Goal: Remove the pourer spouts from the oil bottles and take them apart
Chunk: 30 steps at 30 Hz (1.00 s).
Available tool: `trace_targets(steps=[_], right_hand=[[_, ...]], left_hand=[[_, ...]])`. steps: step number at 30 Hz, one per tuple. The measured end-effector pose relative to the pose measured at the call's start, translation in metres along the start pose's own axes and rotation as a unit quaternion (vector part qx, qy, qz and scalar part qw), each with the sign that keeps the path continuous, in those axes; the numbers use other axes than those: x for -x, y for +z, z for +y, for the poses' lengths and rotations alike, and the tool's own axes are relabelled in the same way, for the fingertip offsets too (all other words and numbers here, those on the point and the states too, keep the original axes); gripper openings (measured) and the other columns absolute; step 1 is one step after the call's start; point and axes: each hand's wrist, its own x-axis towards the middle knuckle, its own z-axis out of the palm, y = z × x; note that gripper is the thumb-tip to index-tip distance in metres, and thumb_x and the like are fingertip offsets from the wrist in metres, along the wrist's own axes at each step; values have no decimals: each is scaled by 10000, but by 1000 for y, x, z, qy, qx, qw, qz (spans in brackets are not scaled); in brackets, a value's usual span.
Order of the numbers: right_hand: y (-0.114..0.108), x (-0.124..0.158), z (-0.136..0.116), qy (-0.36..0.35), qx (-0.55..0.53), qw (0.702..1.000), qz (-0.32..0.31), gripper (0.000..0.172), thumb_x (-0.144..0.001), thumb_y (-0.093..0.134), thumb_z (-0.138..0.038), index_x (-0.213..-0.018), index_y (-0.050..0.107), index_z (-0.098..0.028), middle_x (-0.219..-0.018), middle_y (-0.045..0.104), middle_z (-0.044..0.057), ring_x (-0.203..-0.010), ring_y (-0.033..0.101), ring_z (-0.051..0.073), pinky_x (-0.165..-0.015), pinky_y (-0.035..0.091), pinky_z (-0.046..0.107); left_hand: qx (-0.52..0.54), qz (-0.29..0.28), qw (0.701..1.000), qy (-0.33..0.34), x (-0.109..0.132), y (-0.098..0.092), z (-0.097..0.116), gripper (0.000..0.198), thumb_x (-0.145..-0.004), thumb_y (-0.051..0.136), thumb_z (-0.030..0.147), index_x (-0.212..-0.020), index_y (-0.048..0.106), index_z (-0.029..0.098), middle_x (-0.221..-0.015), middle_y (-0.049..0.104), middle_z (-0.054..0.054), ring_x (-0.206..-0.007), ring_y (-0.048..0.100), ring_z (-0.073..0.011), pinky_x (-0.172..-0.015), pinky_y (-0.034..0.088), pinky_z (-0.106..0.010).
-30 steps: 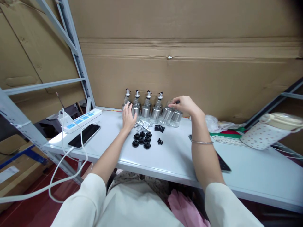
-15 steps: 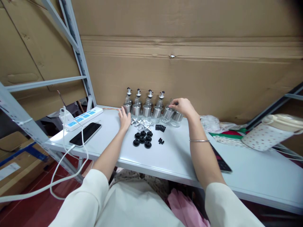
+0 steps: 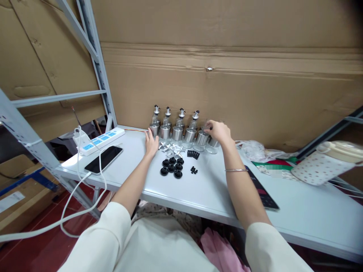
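Observation:
A front row of glass bottles (image 3: 177, 133) with silver metal sleeves stands near the cardboard; behind it are bottles topped with silver-and-black pourer spouts (image 3: 182, 112). My left hand (image 3: 152, 145) rests beside the leftmost front bottle, fingers stretched out and holding nothing. At the row's right end, my right hand (image 3: 219, 130) has its fingers closed at the neck of a glass bottle (image 3: 202, 138). Something small and black shows by those fingertips, too small to name. Between my arms lie silver spout parts (image 3: 172, 148), black round stoppers (image 3: 171, 168), black small tubes (image 3: 193, 154) and tiny black pieces (image 3: 194, 170).
A white power strip (image 3: 102, 140) and a charging phone (image 3: 104, 159) lie on the table (image 3: 181, 193) to the left. On the right are a tablet (image 3: 263, 190), clear plastic bags (image 3: 253, 150) and a dotted white jug (image 3: 317, 166). Cardboard (image 3: 212, 94) walls the back.
The bottle at my right hand was tilted and now stands more upright. My right hand has moved slightly left and down. My left hand stays beside the leftmost bottle.

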Motion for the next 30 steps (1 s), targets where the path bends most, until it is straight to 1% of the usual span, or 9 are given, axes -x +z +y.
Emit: trace_targets(steps=[4,8,11,15,18,20,24,27,30], right_hand=[[-2,2,-8,23,-64,995,73,307,-769,616,-322,-1048,555,-211,-942,680,100,-860,612,267,-691,427,332],[12,22,-38,-26,-197,967,158,142,-744,586,-264,-821,483,-203,-762,597,46,-718,543,195,-650,403,291],[32,47,-60,-123,-252,948,152,265,-745,572,-274,-614,345,-228,-656,473,-5,-634,461,156,-628,380,279],[48,69,-70,-146,-286,928,187,374,-739,615,-360,-564,312,-230,-613,413,-23,-630,420,157,-623,359,286],[48,75,-71,-122,-348,914,172,398,-754,622,-403,-561,323,-223,-554,388,-49,-548,379,126,-556,318,263],[46,78,-73,-120,-376,903,172,410,-763,619,-434,-570,326,-220,-546,381,-56,-532,363,115,-540,311,253],[45,85,-77,-174,-380,892,172,400,-798,576,-491,-596,362,-221,-580,397,-43,-558,396,124,-560,346,251],[43,89,-77,-242,-312,908,139,334,-827,534,-506,-684,454,-216,-686,507,7,-644,477,150,-620,385,255],[37,91,-74,-237,-173,947,131,317,-866,483,-480,-714,524,-204,-745,592,57,-717,535,177,-656,370,266]], left_hand=[[-28,25,999,32,4,-1,2,694,-861,436,290,-1468,132,146,-1552,57,-183,-1420,177,-308,-1128,220,-499],[-74,63,975,198,17,-2,21,683,-859,459,345,-1447,178,143,-1553,80,-174,-1437,102,-296,-1144,155,-507],[-89,8,938,335,34,-2,45,692,-876,427,481,-1441,190,160,-1526,202,-171,-1429,153,-272,-1145,142,-507],[-113,-96,876,459,53,0,67,815,-797,508,602,-1429,238,164,-1484,305,-164,-1406,222,-279,-1147,156,-481],[-116,-123,867,469,59,2,70,867,-724,602,607,-1399,296,157,-1440,376,-164,-1365,302,-293,-1141,171,-484],[-107,-121,873,461,60,4,69,786,-721,635,552,-1344,370,153,-1377,456,-156,-1308,386,-282,-1117,227,-464],[-125,-137,880,437,61,3,71,309,-771,598,339,-1033,569,178,-1063,654,-79,-1048,572,-232,-995,336,-409],[-170,-155,883,409,62,1,74,124,-755,566,244,-859,574,176,-839,681,-42,-834,613,-208,-883,356,-382],[-184,-143,889,393,61,-1,74,97,-777,546,257,-834,558,179,-758,677,-30,-712,602,-190,-829,344,-365]])
